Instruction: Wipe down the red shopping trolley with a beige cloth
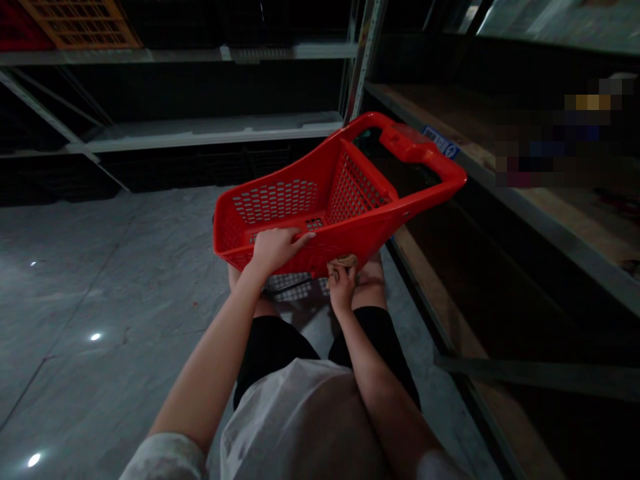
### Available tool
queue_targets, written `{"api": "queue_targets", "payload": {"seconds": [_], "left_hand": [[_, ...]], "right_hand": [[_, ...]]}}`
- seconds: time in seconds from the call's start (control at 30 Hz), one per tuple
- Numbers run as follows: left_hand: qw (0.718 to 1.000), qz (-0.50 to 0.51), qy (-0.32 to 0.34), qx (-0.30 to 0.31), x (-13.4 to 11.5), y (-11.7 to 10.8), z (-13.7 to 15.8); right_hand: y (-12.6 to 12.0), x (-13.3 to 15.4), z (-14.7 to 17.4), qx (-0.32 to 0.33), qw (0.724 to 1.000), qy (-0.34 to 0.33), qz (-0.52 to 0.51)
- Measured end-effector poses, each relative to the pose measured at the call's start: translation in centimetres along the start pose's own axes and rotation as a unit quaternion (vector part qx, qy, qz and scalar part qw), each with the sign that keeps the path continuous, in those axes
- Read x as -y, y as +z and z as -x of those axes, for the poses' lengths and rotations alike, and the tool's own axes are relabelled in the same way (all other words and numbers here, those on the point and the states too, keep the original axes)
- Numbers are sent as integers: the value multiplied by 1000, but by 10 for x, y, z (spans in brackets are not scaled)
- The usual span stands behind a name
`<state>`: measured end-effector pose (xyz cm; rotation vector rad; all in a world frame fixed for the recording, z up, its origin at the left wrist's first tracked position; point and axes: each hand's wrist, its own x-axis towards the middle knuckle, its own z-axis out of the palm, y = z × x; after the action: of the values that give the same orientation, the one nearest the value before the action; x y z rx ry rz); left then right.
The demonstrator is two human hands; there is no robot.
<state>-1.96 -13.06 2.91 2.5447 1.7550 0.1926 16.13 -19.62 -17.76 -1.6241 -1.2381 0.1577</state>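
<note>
A red plastic shopping cart (373,230) stands in front of my knees, its looped handle pointing to the upper right. My left hand (280,248) rests over the near rim of its basket, the fingers curled onto the edge and the thumb along the top. Lower on the same outer side, my right hand (343,283) presses a crumpled brown cloth (343,262) against the red wall. The cart's basket has rows of small holes, and I see nothing lying inside it. Part of its lower frame is hidden behind my hands and the basket.
Metal shelving (225,137) runs along the back, with an orange crate (83,23) on its upper left. Close on my right is a shelf with wooden boards (425,263) and a blue-and-white label (441,142). Grey floor (100,280) stretches out to the left.
</note>
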Motion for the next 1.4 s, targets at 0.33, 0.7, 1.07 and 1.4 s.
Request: {"api": "queue_targets", "payload": {"seconds": [0.33,0.7,1.07,1.4], "left_hand": [[1000,-9,-3,-2,-3,2,4],[1000,-5,-9,-16,-5,3,6],[999,-4,-17,-34,-7,3,6],[999,-9,-19,-27,-9,2,9]], "right_hand": [[-53,76,-95,-195,977,-82,-23],[-7,-8,4,-9,999,43,1],[-39,71,-59,-115,992,-50,-28],[-10,23,-2,70,995,-49,49]]}}
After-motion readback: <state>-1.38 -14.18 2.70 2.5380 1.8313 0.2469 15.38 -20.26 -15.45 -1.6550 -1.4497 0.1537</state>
